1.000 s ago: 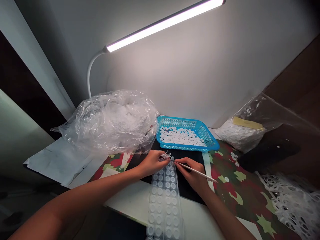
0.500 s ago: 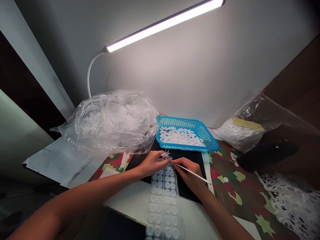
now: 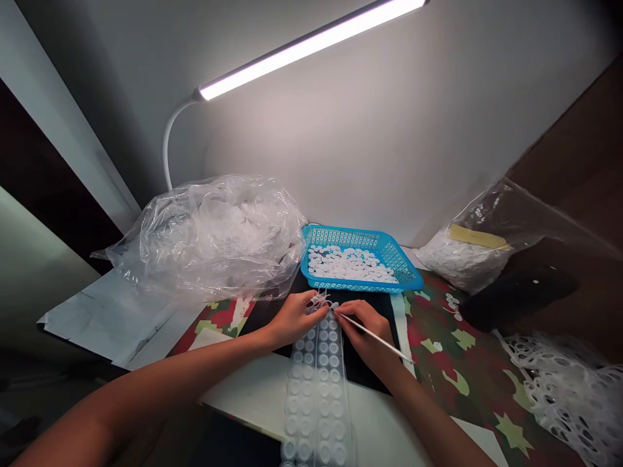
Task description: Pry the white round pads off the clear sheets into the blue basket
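Note:
A long translucent strip with rows of round raised cups runs from the front edge of the table up to my hands. At its far end my left hand is closed, thumb and fingers pinching the strip's end and a curl of thin white plastic. My right hand grips a thin white stick like a pen. The stick's tip touches or lies very close to the strip's end, beside my left thumb; fingers hide the exact contact. A black mat lies beneath both hands.
Behind my hands stands a blue basket holding many small white discs. A big clear bag sits left, another bag of white pieces right. White ring scraps pile at the right edge. A lamp hangs above.
The view has shifted slightly, so the surroundings sit a little further left. Both hands keep nearly the same pose at the strip's end, with only a small movement at the fingertips.

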A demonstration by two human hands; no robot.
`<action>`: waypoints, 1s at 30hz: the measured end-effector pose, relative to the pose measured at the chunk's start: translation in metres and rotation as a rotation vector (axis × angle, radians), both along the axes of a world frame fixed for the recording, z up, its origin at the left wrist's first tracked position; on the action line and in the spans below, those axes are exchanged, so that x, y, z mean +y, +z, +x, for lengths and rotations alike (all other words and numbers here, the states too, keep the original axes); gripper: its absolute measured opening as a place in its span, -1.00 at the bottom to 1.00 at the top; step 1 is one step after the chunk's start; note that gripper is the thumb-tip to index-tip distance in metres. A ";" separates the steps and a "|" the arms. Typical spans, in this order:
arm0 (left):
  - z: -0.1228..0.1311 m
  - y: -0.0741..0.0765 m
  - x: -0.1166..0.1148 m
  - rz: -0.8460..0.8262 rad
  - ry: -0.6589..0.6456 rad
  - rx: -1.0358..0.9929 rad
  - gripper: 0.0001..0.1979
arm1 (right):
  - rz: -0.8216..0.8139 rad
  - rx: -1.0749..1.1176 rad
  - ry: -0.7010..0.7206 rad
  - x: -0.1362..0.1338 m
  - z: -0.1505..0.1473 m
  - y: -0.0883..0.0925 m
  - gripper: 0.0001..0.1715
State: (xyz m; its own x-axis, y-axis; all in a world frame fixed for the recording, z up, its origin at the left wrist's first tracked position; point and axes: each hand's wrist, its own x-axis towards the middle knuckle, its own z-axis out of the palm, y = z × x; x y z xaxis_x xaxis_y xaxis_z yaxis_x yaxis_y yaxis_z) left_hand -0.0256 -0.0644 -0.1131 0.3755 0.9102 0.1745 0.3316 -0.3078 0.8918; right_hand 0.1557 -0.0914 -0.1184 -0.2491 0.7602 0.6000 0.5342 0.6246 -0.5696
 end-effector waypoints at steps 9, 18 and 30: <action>0.000 0.002 0.002 -0.034 0.014 -0.021 -0.73 | -0.057 0.060 0.018 -0.003 0.001 -0.003 -0.86; 0.001 0.002 0.001 -0.102 0.008 -0.074 -0.75 | -0.145 0.195 -0.108 -0.010 -0.001 0.006 -0.82; 0.006 0.002 -0.002 -0.256 -0.019 -0.310 -0.64 | -0.016 0.107 0.001 -0.012 -0.006 0.001 -0.81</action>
